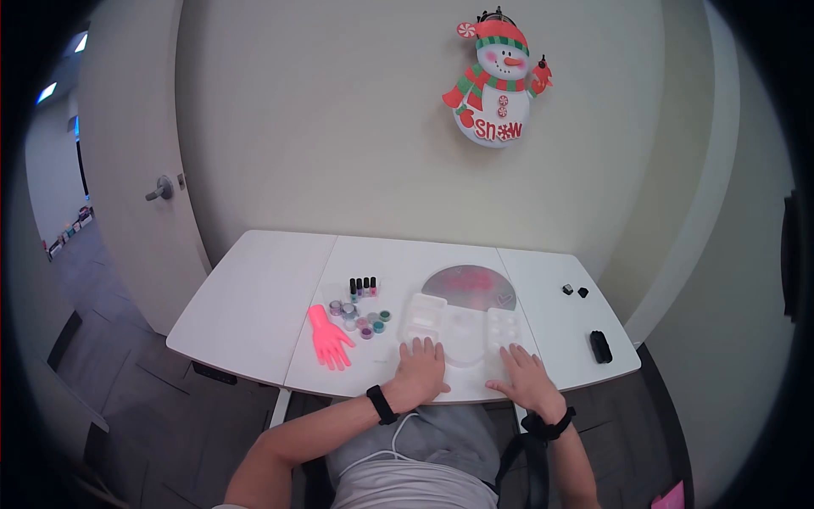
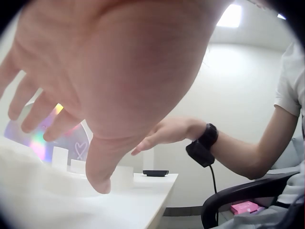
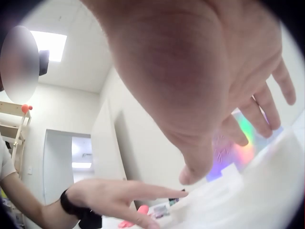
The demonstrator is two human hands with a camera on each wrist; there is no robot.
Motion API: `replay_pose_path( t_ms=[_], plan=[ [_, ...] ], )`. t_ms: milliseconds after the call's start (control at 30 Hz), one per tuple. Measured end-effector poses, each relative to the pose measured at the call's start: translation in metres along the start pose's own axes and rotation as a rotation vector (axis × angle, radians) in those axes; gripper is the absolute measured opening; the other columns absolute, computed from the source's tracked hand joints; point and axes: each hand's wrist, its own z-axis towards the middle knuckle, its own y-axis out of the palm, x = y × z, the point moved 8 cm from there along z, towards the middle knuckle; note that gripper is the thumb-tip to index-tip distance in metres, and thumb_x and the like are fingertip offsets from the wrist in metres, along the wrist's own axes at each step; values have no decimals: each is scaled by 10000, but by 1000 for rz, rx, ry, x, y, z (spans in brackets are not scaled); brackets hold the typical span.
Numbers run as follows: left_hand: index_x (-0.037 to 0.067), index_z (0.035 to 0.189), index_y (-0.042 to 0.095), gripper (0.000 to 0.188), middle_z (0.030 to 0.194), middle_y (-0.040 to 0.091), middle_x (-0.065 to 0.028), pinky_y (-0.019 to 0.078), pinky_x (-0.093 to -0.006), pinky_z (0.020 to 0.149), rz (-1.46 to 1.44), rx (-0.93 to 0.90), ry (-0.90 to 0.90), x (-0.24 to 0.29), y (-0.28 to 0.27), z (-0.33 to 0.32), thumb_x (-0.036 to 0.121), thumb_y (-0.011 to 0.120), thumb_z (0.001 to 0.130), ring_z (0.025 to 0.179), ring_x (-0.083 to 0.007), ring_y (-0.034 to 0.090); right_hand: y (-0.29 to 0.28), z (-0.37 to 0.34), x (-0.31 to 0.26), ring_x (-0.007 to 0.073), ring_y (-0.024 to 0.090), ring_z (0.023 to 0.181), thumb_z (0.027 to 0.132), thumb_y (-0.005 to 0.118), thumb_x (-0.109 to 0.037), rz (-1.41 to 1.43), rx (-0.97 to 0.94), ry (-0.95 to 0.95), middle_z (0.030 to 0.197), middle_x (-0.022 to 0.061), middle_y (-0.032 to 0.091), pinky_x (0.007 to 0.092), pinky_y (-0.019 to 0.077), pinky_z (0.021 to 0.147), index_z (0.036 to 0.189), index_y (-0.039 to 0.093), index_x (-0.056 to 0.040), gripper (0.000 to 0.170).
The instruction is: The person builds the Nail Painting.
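Note:
A white tray-like case [image 1: 462, 335] lies on the table, with rectangular compartments [image 1: 426, 312] on its left and small round wells [image 1: 503, 327] on its right. Behind it rises a half-round shiny panel [image 1: 449, 288], which shows rainbow reflections and a heart outline in the wrist views. My left hand [image 1: 417, 373] is spread, palm down, its fingertips overlapping the front of the compartments in the head view. Across from it my right hand [image 1: 527, 386] has straight, parted fingers near the front of the round wells. Nothing is held in either hand.
Left of the case are a pink model hand [image 1: 329, 338], several small jars [image 1: 365, 322] of coloured powder and nail polish bottles [image 1: 363, 287]. A black case [image 1: 600, 347] and two small dark items [image 1: 576, 291] lie on the right. The white table's front edge [image 1: 339, 394] runs below my wrists.

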Motion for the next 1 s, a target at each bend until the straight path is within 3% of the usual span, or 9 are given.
replay_pose_path(
  t_ms=[67, 167, 467, 533, 567, 633, 700, 800, 1000],
  plan=[
    [-90, 1600, 437, 994, 1618, 478, -334, 423, -640, 1194, -22, -31, 3, -4, 10, 8, 527, 820, 921, 1541, -512, 425, 23, 2, 8, 493, 300, 1630, 1025, 602, -715, -64, 21, 50, 1742, 348, 302, 684, 318, 1262, 1688, 376, -6, 997],
    [-96, 1606, 422, 1014, 1641, 457, -331, 470, -587, 1175, -112, -69, 17, -12, 18, 16, 545, 814, 925, 1535, -513, 434, 32, 16, 20, 487, 233, 1660, 1037, 606, -690, 66, 37, 78, 1767, 340, 250, 710, 274, 1274, 1717, 317, -13, 1002],
    [-83, 1640, 366, 1049, 1676, 431, -315, 451, -557, 1222, -12, 7, 3, -21, -12, -4, 542, 820, 930, 1552, -514, 417, 32, 16, 13, 474, 241, 1660, 1053, 596, -671, 30, 111, 70, 1765, 331, 267, 712, 275, 1270, 1717, 324, -18, 970],
    [-76, 1600, 445, 966, 1569, 556, -325, 509, -519, 1165, -5, 222, 27, -37, -41, 2, 516, 820, 935, 1434, -483, 571, 32, 17, 14, 469, 245, 1661, 1049, 598, -675, 18, 134, 68, 1765, 329, 270, 712, 275, 1270, 1716, 323, -17, 977],
    [-76, 1600, 445, 966, 1569, 556, -325, 509, -519, 1165, 3, 219, 36, -47, -61, 3, 516, 820, 935, 1434, -483, 571, 34, 16, 13, 464, 249, 1661, 1045, 601, -679, 7, 145, 69, 1765, 326, 274, 712, 276, 1270, 1716, 322, -16, 983],
    [-65, 1522, 550, 830, 1299, 726, -321, 581, -487, 1038, -196, -1, -154, -85, -91, 2, 461, 816, 939, 1219, -432, 722, 34, 13, 11, 467, 251, 1659, 1039, 604, -687, 16, 179, 63, 1764, 326, 277, 716, 283, 1265, 1713, 325, -15, 992],
    [-35, 1155, 722, 549, 1057, 787, -257, 616, -523, 907, -369, 153, -267, -125, -114, -7, 458, 815, 932, 1081, -425, 765, 40, 10, 11, 471, 254, 1658, 1033, 607, -694, 23, 222, 62, 1763, 325, 280, 720, 289, 1260, 1711, 327, -13, 1001],
    [26, 1220, 784, 444, 1084, 805, -216, 610, -509, 919, -305, 476, -268, -166, -131, -9, 333, 839, 904, 1053, -411, 767, 53, 17, 19, 489, 267, 1649, 993, 653, -706, -70, 241, 24, 1761, 323, 288, 750, 315, 1228, 1714, 325, -22, 1047],
    [53, 1261, 792, 436, 1143, 815, -196, 623, -474, 924, -247, 448, -367, -210, -108, -1, 278, 869, 896, 1061, -377, 785, 53, 17, 14, 464, 250, 1660, 968, 690, -689, -18, 246, 37, 1764, 309, 285, 731, 301, 1247, 1721, 314, -33, 1067]
  ],
)
